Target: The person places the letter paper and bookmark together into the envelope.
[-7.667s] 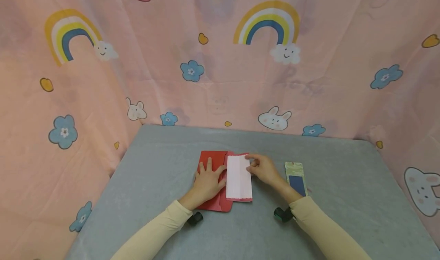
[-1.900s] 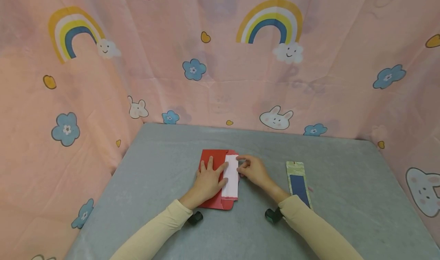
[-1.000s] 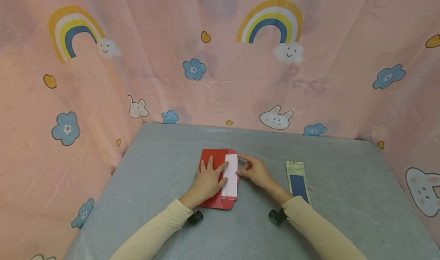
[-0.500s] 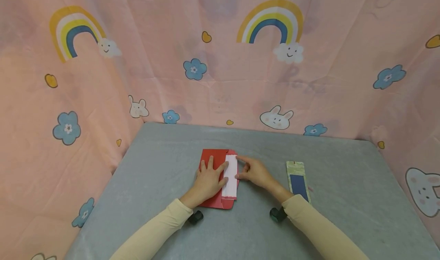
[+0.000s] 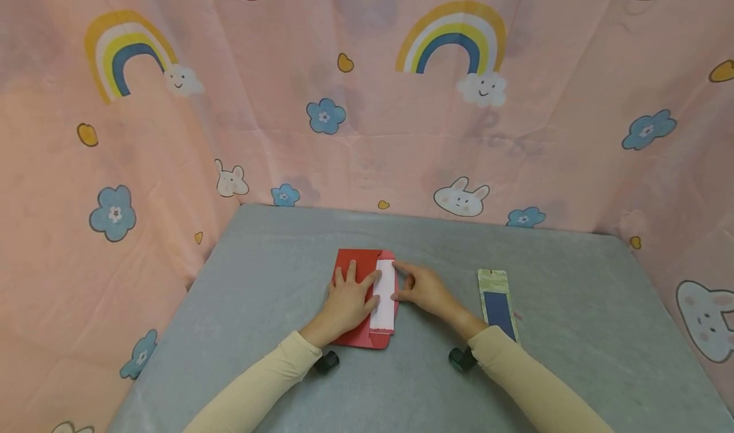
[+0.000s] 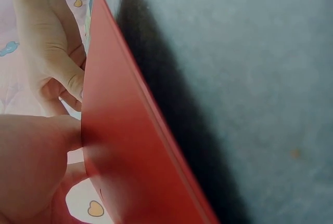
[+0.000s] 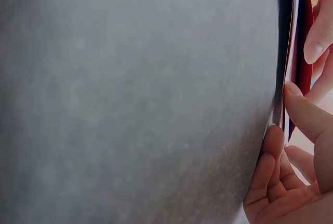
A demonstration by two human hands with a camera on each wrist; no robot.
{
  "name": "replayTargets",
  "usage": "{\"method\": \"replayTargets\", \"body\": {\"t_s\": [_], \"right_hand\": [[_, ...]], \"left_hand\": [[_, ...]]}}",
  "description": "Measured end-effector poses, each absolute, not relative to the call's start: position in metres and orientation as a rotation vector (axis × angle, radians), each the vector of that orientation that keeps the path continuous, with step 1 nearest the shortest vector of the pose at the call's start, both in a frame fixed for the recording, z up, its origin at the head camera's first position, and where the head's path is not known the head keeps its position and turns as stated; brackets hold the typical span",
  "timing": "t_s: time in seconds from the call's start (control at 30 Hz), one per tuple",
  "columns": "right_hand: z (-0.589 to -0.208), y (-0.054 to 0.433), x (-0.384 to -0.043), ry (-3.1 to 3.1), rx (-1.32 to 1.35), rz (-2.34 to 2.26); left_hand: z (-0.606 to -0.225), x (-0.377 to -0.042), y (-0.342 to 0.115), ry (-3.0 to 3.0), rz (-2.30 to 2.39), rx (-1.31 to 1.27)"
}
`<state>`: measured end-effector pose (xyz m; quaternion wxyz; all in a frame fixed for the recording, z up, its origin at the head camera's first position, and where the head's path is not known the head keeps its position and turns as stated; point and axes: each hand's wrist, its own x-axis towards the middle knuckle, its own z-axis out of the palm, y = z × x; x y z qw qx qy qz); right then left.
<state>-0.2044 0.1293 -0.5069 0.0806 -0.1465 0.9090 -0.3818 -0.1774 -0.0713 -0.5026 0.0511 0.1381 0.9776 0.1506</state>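
Observation:
A red paper envelope [image 5: 360,258] lies on the table in the head view, its flap side to the right. My left hand [image 5: 343,303] rests on it with fingers spread and straight. A slim white packet [image 5: 383,315] with pink crimped ends lies over the envelope's right part, its left side by my left thumb and index finger. My right hand [image 5: 427,289] holds the packet's right edge, index finger at the upper corner and thumb lower down. In the right wrist view the thumb [image 7: 302,107] touches that edge, other fingers curled below. The envelope [image 6: 122,125] stands slightly off the table in the left wrist view.
A green packet [image 5: 493,281] with a dark blue panel lies to the right, partly behind my right forearm. The grey table [image 5: 287,248] backs onto a pink printed curtain [image 5: 367,153]. Dark wrist cameras [image 5: 327,362] sit at both cuffs.
Since the oldest frame, the packet has moved left and less of its width shows; my right hand moved left with it. In the last second, the right thumb slid slightly down its edge.

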Motion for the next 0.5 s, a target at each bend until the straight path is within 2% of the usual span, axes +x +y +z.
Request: {"method": "replayTargets", "body": {"t_s": [0.5], "right_hand": [[-0.5085,0.1262,-0.2042,2.754,-0.44,-1.109]], "left_hand": [[-0.5016,-0.1764,-0.072,2.983,0.499,0.437]]}}
